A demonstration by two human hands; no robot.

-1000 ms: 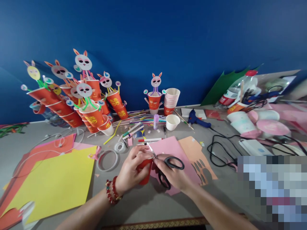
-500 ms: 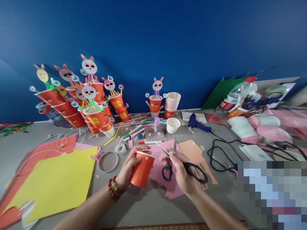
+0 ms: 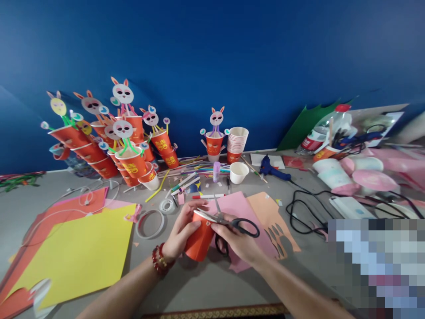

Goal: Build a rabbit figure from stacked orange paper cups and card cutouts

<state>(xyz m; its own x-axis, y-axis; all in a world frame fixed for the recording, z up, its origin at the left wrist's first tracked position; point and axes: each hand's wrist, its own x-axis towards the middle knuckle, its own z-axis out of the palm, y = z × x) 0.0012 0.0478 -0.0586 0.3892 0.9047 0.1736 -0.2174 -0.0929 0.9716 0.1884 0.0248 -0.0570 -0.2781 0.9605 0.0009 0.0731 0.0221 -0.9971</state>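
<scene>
My left hand (image 3: 181, 237) is wrapped round a red paper cup (image 3: 200, 241), which tilts a little over the front middle of the table. In my right hand (image 3: 235, 239) is a pair of scissors (image 3: 245, 227) with black handles. Their blades are spread apart at the cup's rim, one across the rim and the other pointing up beyond it. Fingertips of my right hand are close against the cup's side; whether they press on it I cannot tell. Under the scissors lies a pink paper sheet (image 3: 237, 260).
Red cups with paper rabbit faces (image 3: 123, 94) stand at the back left. Yellow paper (image 3: 89, 257) and a tape roll (image 3: 150, 223) lie left. Orange paper (image 3: 265, 206), a blue glue gun (image 3: 274, 170) and black cable (image 3: 292, 212) are right. Stacked cups (image 3: 237, 139) stand behind.
My right hand has moved left with the scissors, bringing the blades to the cup's rim. My left hand still holds the cup, shifted slightly right.
</scene>
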